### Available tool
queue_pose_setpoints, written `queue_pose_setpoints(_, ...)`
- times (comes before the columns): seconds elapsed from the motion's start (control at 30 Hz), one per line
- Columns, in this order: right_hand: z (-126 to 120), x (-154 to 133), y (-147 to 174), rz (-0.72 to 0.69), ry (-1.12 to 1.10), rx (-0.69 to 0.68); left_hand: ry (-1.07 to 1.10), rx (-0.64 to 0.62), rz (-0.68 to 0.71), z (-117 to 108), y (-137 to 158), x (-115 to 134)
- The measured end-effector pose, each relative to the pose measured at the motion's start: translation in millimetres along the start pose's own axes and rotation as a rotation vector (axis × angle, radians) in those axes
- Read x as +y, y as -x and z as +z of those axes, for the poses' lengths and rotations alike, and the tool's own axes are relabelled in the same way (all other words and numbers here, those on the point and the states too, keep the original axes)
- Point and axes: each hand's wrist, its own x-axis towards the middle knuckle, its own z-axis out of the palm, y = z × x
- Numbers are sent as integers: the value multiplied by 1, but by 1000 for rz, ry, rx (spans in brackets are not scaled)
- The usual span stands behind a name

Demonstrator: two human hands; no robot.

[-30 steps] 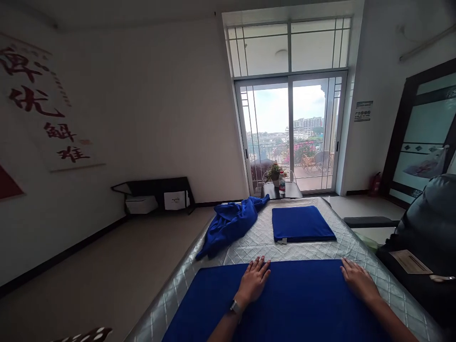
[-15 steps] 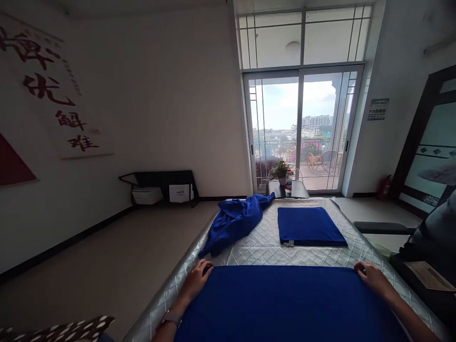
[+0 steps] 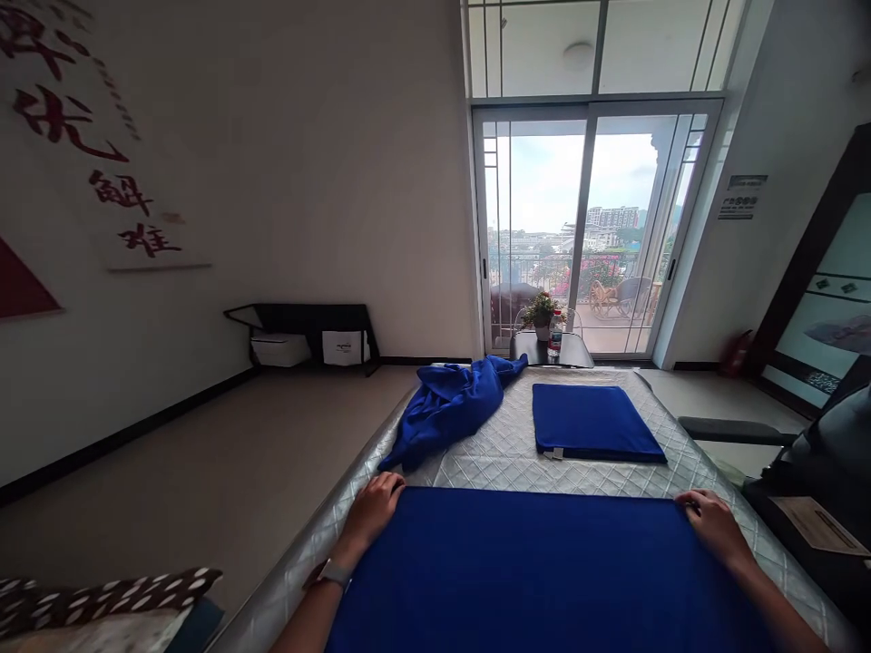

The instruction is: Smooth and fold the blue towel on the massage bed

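— Between the two hands, what is laid out?

— A spread blue cloth (image 3: 544, 571) is laid flat on the quilted mattress (image 3: 504, 467). Its far edge runs straight from one hand to the other.

— How are the hands placed?

— The left hand (image 3: 373, 510) is set on the far left corner of the cloth, the fingers drawn together and curled. The right hand (image 3: 711, 526) is set likewise on the far right corner. Whether either corner is actually pinched cannot be told; the undersides of the fingers are hidden.

— Which step is judged to be in hand?

— The far edge is judged to be under alignment: both corners are held at the same line, and the cloth between the hands lies without visible creases.

— What is called for by any next move?

— Equal handling of both corners is called for, so that the edge is kept straight. A firm pinch should be confirmed at each corner before anything is lifted.

— What lies beyond the hands?

— A folded blue cloth (image 3: 592, 422) lies beyond the right hand, well apart from it. A crumpled blue cloth (image 3: 449, 408) lies beyond the left hand, near but not touching.
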Motion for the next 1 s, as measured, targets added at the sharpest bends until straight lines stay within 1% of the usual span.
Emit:
queue_pose_setpoints(0.07, 4, -34, 13, -15, 67, 58, -18, 30, 27, 2, 3, 18)
queue_pose_setpoints(0.1, 8, -58, 22, -38, 67, 70, -20, 37, 58, 5, 5, 32)
queue_pose_setpoints(0.13, 14, -85, 33, -96, 58, 61, -15, 32, 105, 11, 7, 51)
queue_pose_setpoints(0.2, 29, -146, 55, -269, -13, -39, 13, -10, 243, 27, 15, 98)
queue_pose_setpoints(0.27, 45, -204, 74, -368, -47, -94, 49, -61, 378, 48, 25, 151)
queue_pose_setpoints(0.3, 53, -227, 81, -407, -60, -124, 68, -79, 443, 59, 29, 175)
queue_pose_setpoints(0.37, 65, -260, 89, -433, -73, -194, 99, -98, 549, 76, 37, 213)
queue_pose_setpoints(0.4, 70, -269, 90, -425, -73, -220, 99, -110, 567, 81, 39, 224)
queue_pose_setpoints(0.43, 73, -273, 90, -410, -69, -239, 87, -123, 560, 85, 40, 229)
queue_pose_setpoints(0.47, 74, -273, 89, -396, -63, -250, 66, -136, 533, 87, 40, 228)
queue_pose_setpoints(0.5, 74, -270, 88, -386, -57, -256, 43, -147, 497, 87, 38, 222)
queue_pose_setpoints(0.53, 72, -263, 86, -381, -50, -258, 23, -152, 459, 85, 36, 210)
queue_pose_setpoints(0.57, 69, -254, 85, -378, -44, -258, 3, -149, 417, 82, 34, 194)
queue_pose_setpoints(0.63, 60, -225, 83, -359, -30, -248, -41, -134, 317, 74, 30, 151)
queue_pose_setpoints(0.73, 43, -160, 77, -274, 19, -213, -126, -125, 129, 58, 27, 75)
queue_pose_setpoints(0.77, 38, -135, 73, -231, 50, -197, -138, -124, 89, 54, 28, 50)
queue_pose_setpoints(0.8, 34, -109, 69, -180, 128, -172, -147, -120, 50, 51, 28, 28)
queue_pose_setpoints(0.83, 31, -85, 65, -131, 162, -158, -152, -116, 12, 48, 30, 8)
queue_pose_setpoints(0.87, 30, -62, 60, -93, 191, -145, -155, -114, -23, 48, 31, -9)
queue_pose_setpoints(0.93, 33, -26, 53, -58, 250, -110, -159, -115, -83, 51, 34, -32)
queue_pose_setpoints(1.0, 39, -6, 49, -58, 286, -86, -169, -118, -107, 56, 36, -43)
